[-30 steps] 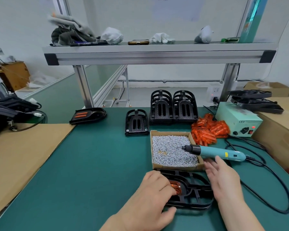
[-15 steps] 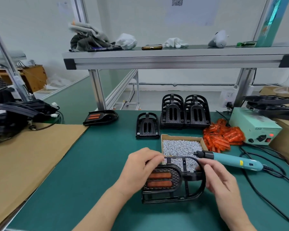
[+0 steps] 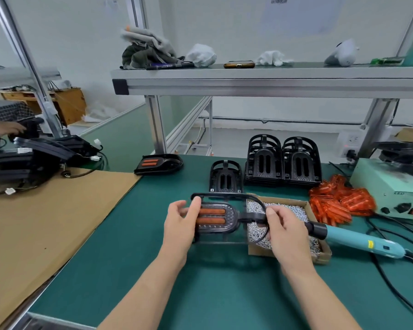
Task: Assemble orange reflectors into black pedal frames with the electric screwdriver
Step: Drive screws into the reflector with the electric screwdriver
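**Near field.** Left hand (image 3: pixel 180 225) grips the left end of the frame (image 3: pixel 231 216), thumb over the front edge and fingers behind. Right hand (image 3: pixel 287 232) pinches the thin loop at the frame's right end. Both hands are clamped on the one part. The frame is held clear of the mat (image 3: pixel 200 294), stood on edge with its face to the camera, just over the near-left corner of the box (image 3: pixel 260 250) of screws. Two reflectors (image 3: pixel 211 211) sit in its slots. Whether screws have been driven cannot be told, as the back is hidden.

**Middle field.** The screwdriver (image 3: pixel 358 241) lies at 3 o'clock of the frame, with its tip end hidden behind the right hand and its cable trailing to 4 o'clock. No hand is on it.

**Far field.** Spare reflectors (image 3: pixel 341 203) are heaped at 2 o'clock. The empty frames (image 3: pixel 281 163) are stacked at 1 o'clock, with a single one (image 3: pixel 225 179) at 12. A fitted pedal (image 3: pixel 157 163) lies at 10 o'clock.

**Assessment.** The step in hand appears to be a check or a turn of a fitted frame — not driving. If screws are wanted, the next move calls for the frame to be laid back-up on the mat under the left hand, and for the right hand to release and take up the screwdriver. If it is complete, it belongs at 10 o'clock.
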`<state>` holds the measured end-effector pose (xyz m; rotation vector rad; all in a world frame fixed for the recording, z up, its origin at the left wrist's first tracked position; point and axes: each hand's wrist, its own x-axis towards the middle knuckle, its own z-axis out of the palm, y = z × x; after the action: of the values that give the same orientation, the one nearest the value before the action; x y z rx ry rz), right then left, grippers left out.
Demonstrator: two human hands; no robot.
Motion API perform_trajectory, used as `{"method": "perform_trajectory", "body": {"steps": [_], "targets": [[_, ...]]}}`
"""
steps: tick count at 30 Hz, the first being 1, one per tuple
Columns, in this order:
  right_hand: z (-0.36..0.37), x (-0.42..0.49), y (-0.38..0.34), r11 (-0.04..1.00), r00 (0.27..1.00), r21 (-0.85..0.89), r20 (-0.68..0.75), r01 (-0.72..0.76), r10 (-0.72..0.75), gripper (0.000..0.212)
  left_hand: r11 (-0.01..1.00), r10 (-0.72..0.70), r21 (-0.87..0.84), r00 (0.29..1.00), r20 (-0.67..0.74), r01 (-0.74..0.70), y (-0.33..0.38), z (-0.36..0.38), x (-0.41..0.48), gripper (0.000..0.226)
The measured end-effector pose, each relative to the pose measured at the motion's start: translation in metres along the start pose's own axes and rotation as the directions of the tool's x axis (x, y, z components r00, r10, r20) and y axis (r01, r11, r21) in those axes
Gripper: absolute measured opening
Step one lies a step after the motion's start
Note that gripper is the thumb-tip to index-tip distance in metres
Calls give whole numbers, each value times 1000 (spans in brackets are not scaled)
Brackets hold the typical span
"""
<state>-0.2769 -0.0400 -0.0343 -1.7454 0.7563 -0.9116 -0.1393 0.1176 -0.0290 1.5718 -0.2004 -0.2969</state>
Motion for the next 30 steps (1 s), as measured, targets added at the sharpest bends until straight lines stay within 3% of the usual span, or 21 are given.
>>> {"method": "perform_trajectory", "body": {"steps": [3,6,11,16,19,22,28,30], "targets": [[14,10,-2,999,999,29,-29,-26,27,18,977,-163,-133,985,58,169,-4,2,0,59],[28,16,0,998,998,19,-42,-54,54,17,939,-211,-253,970,119,235,-10,5,-2,38],[49,21,3,998,996,12,-65,-68,69,15,774,-303,-553,947,106,309,-10,1,7,13],[71,22,-2,997,997,2,12,-78,78,18,845,-279,-448,955,98,292,-19,0,19,21],[82,17,-6,997,994,-18,89,-69,70,38,864,-282,-431,959,17,262,-19,0,37,24],[92,2,-9,980,986,-185,161,77,-47,52,862,-287,-446,957,-40,240,-17,-5,65,21],[109,-29,6,933,875,-240,467,268,-131,51,873,-311,-431,941,-131,228,-21,-26,127,22],[110,-29,12,932,856,-232,500,278,-131,49,862,-341,-440,930,-137,252,-18,-35,144,20]]}}
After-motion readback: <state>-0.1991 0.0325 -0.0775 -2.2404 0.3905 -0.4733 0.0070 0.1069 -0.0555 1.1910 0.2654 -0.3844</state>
